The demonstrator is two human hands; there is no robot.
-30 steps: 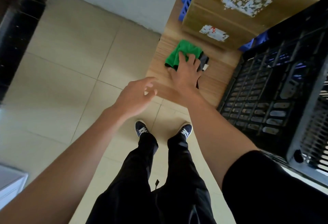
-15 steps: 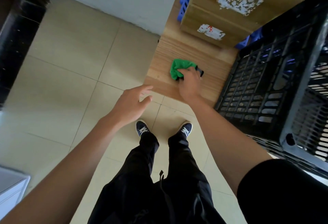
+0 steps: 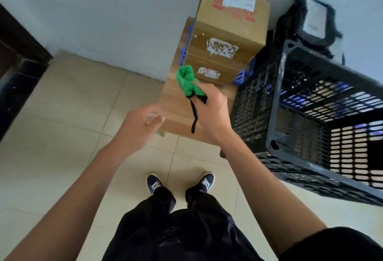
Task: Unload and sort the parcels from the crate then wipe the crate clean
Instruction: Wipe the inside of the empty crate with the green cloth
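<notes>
Head view: bunched green cloth (image 3: 187, 81), black trim.

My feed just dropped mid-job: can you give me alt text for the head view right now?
The right hand grips a green cloth lifted above the wooden table, beside the tilted, empty-looking black crate. The left hand hovers open, blurred, holding nothing. Stacked cardboard boxes stand on the table.

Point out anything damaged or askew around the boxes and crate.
The labels on the lower cardboard box are torn and half peeled. The black crate sits tilted rather than flat. Nothing is spilled.
</notes>
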